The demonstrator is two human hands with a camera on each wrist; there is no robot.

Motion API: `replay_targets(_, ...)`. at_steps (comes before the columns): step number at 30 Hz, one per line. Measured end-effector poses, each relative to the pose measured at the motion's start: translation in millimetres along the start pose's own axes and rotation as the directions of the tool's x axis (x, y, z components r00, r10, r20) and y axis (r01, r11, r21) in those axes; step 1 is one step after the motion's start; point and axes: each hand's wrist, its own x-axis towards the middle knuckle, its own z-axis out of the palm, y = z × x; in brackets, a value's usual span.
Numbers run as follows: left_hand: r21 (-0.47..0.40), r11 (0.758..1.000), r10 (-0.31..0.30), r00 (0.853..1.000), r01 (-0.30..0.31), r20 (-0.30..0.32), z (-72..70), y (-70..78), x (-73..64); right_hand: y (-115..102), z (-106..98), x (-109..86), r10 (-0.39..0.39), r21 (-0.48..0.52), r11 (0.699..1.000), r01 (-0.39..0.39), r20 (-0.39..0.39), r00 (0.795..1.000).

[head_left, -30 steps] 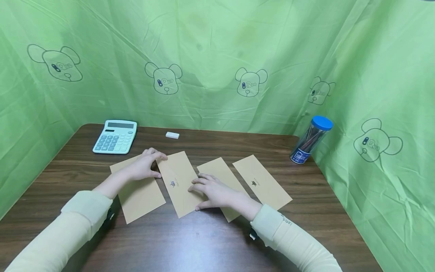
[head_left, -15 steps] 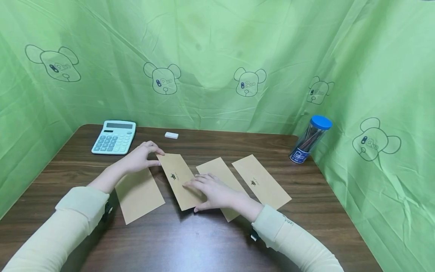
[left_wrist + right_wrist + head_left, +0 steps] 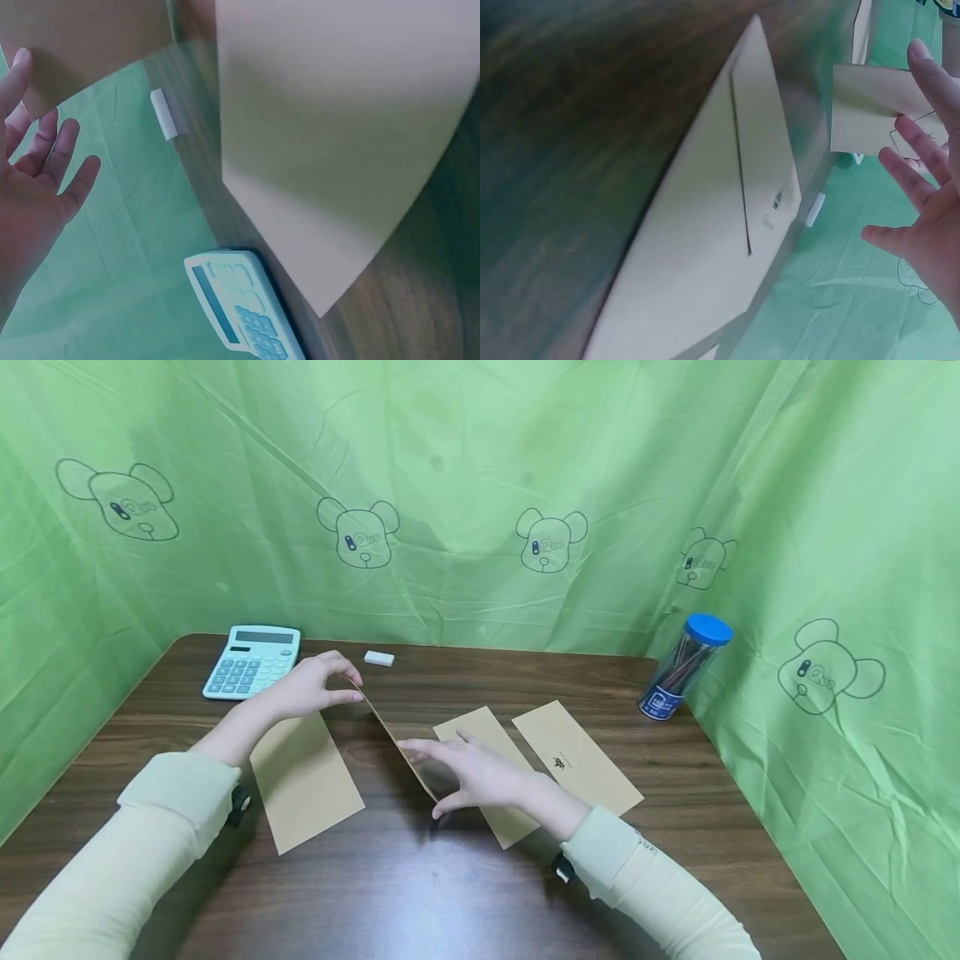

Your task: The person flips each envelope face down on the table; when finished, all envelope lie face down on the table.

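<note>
My left hand pinches the top corner of a brown paper envelope, which stands tilted above the table, nearly edge-on in the head view. In the left wrist view this envelope has the thumb on its near face. My right hand is at its lower end, fingers spread and fairly straight; in the right wrist view a fingertip seems to touch the envelope. A plain envelope lies under the left forearm's side. Another envelope lies partly beneath the right hand, and a crown-marked envelope beyond it.
A light blue calculator lies at the back left of the wooden table. To its right is a small white eraser. A clear tub with a blue lid leans at the right. Green cloth hangs behind.
My left hand has raised the second envelope's top corner off the table, and the envelope has turned from lying flat to nearly edge-on. The right hand stays at its lower end.
</note>
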Motion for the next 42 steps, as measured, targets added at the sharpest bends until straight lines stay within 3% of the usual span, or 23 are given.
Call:
replay_targets(8, -0.050, 0.998, -0.046, 0.999, 0.045, -0.020, -2.3, 2.0, 5.4, -1.8, -4.6, 0.9, 0.009, -0.003, 1.000, -0.009, -0.045, 0.999)
replay_targets(16, -0.142, 0.989, -0.058, 0.997, 0.051, -0.041, 10.5, 1.7, 9.1, 0.1, 1.1, -1.7, 0.091, -0.055, 0.994, -0.096, -0.087, 0.992)
replay_targets(23, -0.218, 0.975, -0.044, 0.999, 0.045, 0.008, 24.1, -1.6, 10.5, 6.8, 11.3, -5.7, 0.135, -0.155, 0.976, -0.151, -0.110, 0.985)
replay_targets(34, -0.152, 0.986, 0.090, 0.989, -0.072, 0.114, 51.2, -6.4, 9.4, 6.7, 31.2, -5.9, 0.240, -0.254, 0.935, -0.247, -0.059, 0.969)
replay_targets(42, -0.063, 0.996, 0.069, 0.978, -0.057, 0.197, 65.6, -5.4, 8.2, 7.8, 35.3, -4.5, 0.270, -0.243, 0.934, -0.262, -0.003, 0.963)
